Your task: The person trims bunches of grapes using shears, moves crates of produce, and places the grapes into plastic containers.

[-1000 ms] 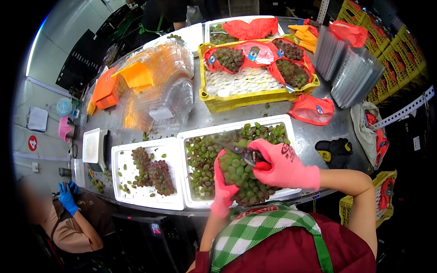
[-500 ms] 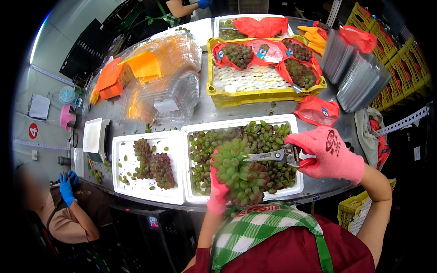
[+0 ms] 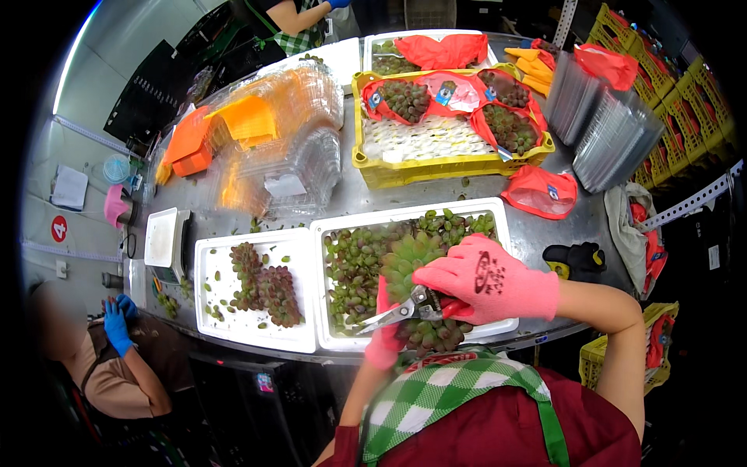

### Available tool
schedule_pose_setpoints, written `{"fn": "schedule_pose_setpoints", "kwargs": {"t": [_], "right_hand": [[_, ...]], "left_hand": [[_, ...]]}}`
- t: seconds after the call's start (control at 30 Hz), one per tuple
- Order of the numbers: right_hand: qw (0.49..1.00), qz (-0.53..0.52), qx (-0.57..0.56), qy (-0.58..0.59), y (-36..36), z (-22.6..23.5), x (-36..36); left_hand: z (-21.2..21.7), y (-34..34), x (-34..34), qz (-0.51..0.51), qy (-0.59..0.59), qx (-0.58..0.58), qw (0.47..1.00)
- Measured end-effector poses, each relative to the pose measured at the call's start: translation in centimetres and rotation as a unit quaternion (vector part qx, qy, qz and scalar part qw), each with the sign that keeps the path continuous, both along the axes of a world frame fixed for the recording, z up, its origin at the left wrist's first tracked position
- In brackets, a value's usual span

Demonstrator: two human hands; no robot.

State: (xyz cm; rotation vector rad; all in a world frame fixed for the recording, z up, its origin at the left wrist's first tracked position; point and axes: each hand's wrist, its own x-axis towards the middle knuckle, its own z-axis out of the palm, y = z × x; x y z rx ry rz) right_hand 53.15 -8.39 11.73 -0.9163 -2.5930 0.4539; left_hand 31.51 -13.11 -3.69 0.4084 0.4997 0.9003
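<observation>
From my feed the tabletop (image 3: 533, 233) has bare metal beyond the trays' far rims and a strip off the large tray's right side, reaching to a black thing (image 3: 580, 257) near the right edge. The near edge is tight: the large tray (image 3: 331, 341) and the small tray (image 3: 249, 331) sit close to it, side by side. Clear boxes (image 3: 303, 171) crowd the left side, and a scale (image 3: 163, 237) stands by the near-left corner. My left hand (image 3: 383, 335) grips the bunch (image 3: 411, 253) above the large tray, its fingers partly hidden behind the grapes. My right hand (image 3: 494, 284) is closed round the shears (image 3: 424, 303), blades angled toward the near-left; whether it touches the bunch I cannot tell. Loose grapes (image 3: 350, 265) fill the large tray; the small one holds dark bunches (image 3: 280, 300) and scattered grapes. Toward the far edge, the yellow crate (image 3: 436, 171) holds bunches in red bags on white netting.
</observation>
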Motion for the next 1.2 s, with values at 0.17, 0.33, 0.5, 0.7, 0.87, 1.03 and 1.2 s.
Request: {"fn": "schedule_pose_setpoints", "kwargs": {"t": [0.17,0.33,0.5,0.7,0.87,1.03,1.2], "right_hand": [[0.995,-0.010,-0.096,-0.006,0.9,-0.6,-0.7],[0.963,-0.057,-0.228,0.133,2.0,-0.8,0.2],[0.963,-0.169,-0.187,0.091,2.0,2.6,2.2],[0.981,-0.156,-0.106,-0.034,-1.3,3.1,4.1],[0.970,-0.160,-0.090,-0.160,-3.2,2.6,4.1],[0.964,-0.155,-0.040,-0.214,-3.1,2.4,3.5],[0.952,-0.149,-0.013,-0.267,-3.0,2.7,2.7]], "left_hand": [[-2.3,-1.2,-0.3,0.028,-0.007,-0.061,0.998],[0.1,0.1,1.7,0.002,-0.041,0.019,0.999],[2.2,0.6,2.1,-0.041,-0.153,0.024,0.987],[-0.6,0.9,0.4,-0.037,-0.119,-0.025,0.992],[-0.4,1.0,0.7,0.009,-0.070,-0.006,0.997],[2.6,1.5,1.7,0.035,-0.076,0.009,0.996],[1.2,1.2,1.4,0.083,-0.021,0.031,0.996]]}}
